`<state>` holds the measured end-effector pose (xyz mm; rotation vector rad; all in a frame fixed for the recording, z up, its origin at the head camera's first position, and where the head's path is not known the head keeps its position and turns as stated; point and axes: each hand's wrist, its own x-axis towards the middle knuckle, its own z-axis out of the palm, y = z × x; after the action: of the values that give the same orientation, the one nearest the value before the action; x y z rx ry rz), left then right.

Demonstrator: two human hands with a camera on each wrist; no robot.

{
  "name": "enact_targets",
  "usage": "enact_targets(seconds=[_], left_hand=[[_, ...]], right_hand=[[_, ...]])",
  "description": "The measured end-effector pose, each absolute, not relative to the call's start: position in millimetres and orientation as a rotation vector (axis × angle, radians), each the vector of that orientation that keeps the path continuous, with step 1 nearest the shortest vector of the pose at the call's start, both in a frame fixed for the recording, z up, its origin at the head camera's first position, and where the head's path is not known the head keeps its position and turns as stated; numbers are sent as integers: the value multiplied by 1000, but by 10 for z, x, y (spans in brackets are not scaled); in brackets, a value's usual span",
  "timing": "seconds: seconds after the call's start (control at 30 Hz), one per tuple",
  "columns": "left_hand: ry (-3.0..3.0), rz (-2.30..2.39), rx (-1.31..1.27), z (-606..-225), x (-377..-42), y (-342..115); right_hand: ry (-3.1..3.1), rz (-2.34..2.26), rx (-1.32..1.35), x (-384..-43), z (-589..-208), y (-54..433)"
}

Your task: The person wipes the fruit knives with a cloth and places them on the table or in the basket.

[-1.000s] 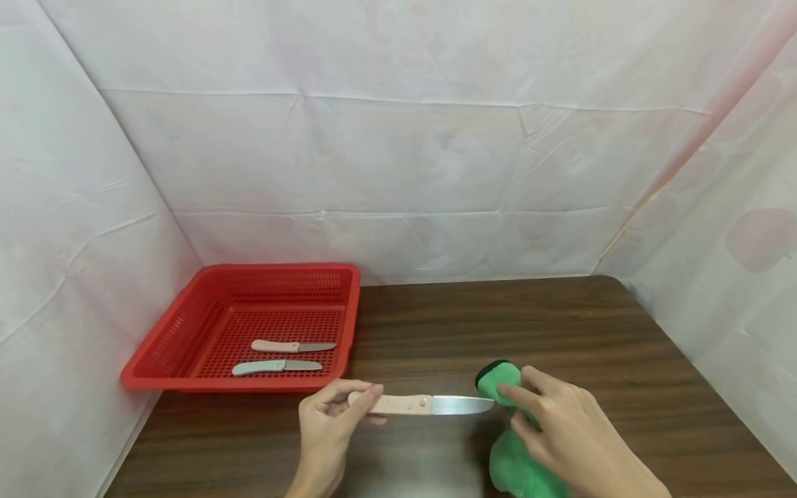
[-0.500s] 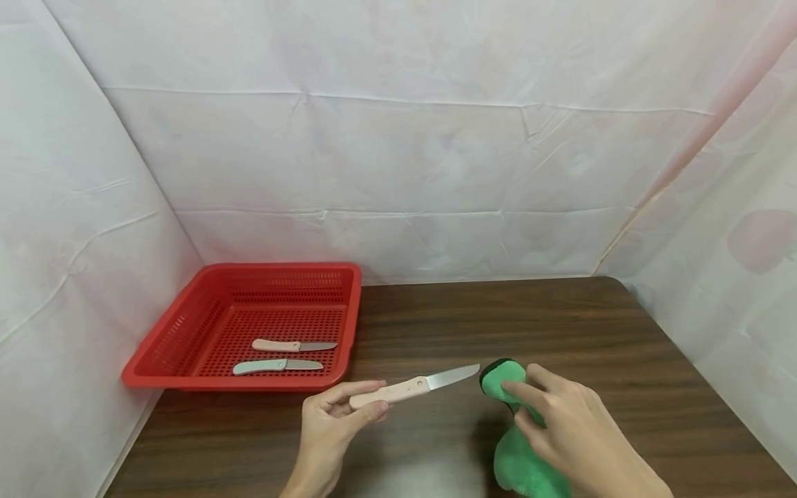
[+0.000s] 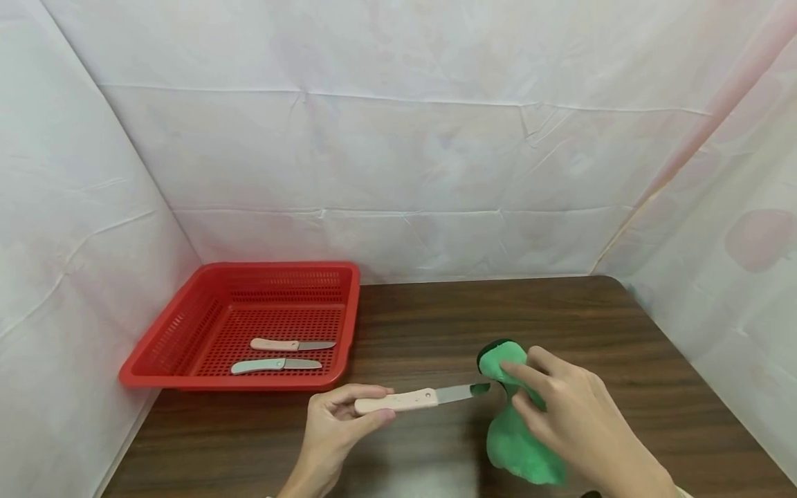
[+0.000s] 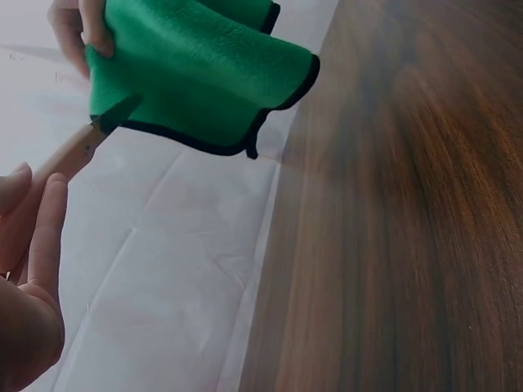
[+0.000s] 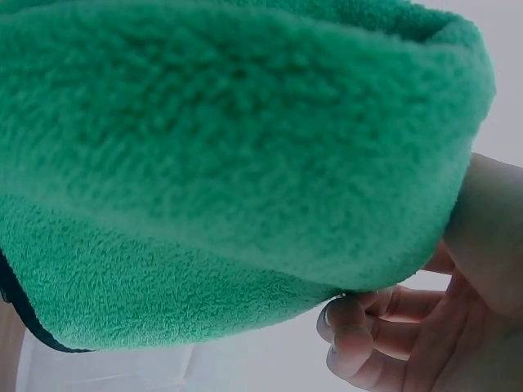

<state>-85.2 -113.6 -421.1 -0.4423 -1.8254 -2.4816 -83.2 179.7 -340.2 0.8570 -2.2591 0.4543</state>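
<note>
My left hand (image 3: 330, 432) pinches a knife (image 3: 405, 400) by its pale wooden-looking handle, thumb on the near side. The metal blade (image 3: 453, 394) points right, slightly upward, and its tip looks green, like the cloth's reflection. My right hand (image 3: 569, 404) pinches a green cloth (image 3: 526, 446) with black edging, which hangs down in folds. In the head view the blade tip stops just left of the cloth. The left wrist view has the blade overlapping the cloth (image 4: 196, 73); whether they touch I cannot tell. In the right wrist view the fluffy cloth (image 5: 212, 163) hides part of the fingers.
A red perforated basket (image 3: 233, 382) stands at the left of the dark wooden table (image 3: 473, 311). Inside lie two knives, one with a pinkish handle (image 3: 274, 344) and one with a pale green handle (image 3: 258, 366). Whitish sheeting (image 3: 398, 159) surrounds the table.
The blade tilted up to the right half a second ago and has since come down closer to level. My right hand and the cloth have risen slightly. Both hands keep their holds.
</note>
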Motion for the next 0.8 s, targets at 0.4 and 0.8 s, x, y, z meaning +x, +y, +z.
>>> enact_targets(seconds=[0.4, 0.8], left_hand=[[-1773, -2455, -560, -4183, -859, -1010], [-1655, -2461, -571, -4167, -840, -946]], right_hand=[[-2216, 518, 1037, -817, -3426, 1507], [-2274, 417, 1078, -763, -3566, 1348]])
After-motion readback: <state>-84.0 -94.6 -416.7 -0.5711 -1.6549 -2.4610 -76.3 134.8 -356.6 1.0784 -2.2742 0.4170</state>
